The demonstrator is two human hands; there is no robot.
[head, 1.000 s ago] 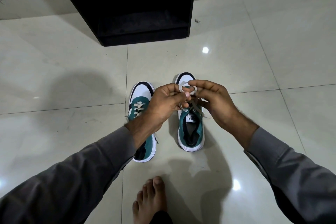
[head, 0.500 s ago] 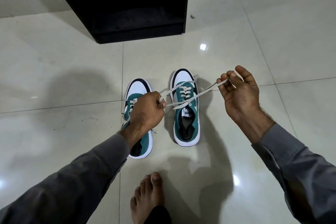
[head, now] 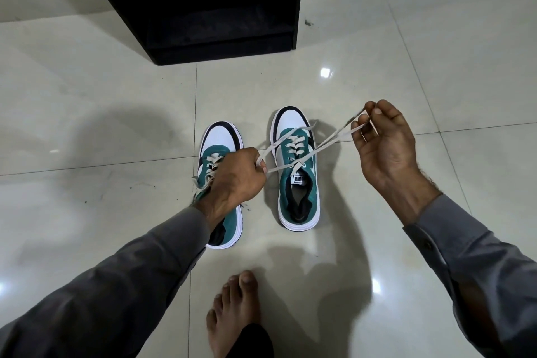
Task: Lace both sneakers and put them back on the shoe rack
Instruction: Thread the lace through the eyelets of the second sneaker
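Two teal, white and black sneakers stand side by side on the floor, toes pointing away from me. The right sneaker (head: pixel 297 171) is laced through its eyelets, and its white lace (head: pixel 328 142) runs out taut to both sides. My left hand (head: pixel 238 179) grips one lace loop just left of that shoe. My right hand (head: pixel 383 145) is raised to the shoe's right and pinches the other lace loop between its fingertips. The left sneaker (head: pixel 222 142) is partly hidden under my left hand and wrist; its laces hang loose at the side.
The black shoe rack (head: pixel 209 6) stands on the floor straight ahead, beyond the shoes, its lower shelf dark. Glossy pale floor tiles (head: pixel 421 52) spread all around. My bare foot (head: pixel 232 308) rests on the floor just behind the sneakers.
My hands were together over the right sneaker's tongue. They have drawn apart, left hand down-left and right hand up-right, pulling the lace taut.
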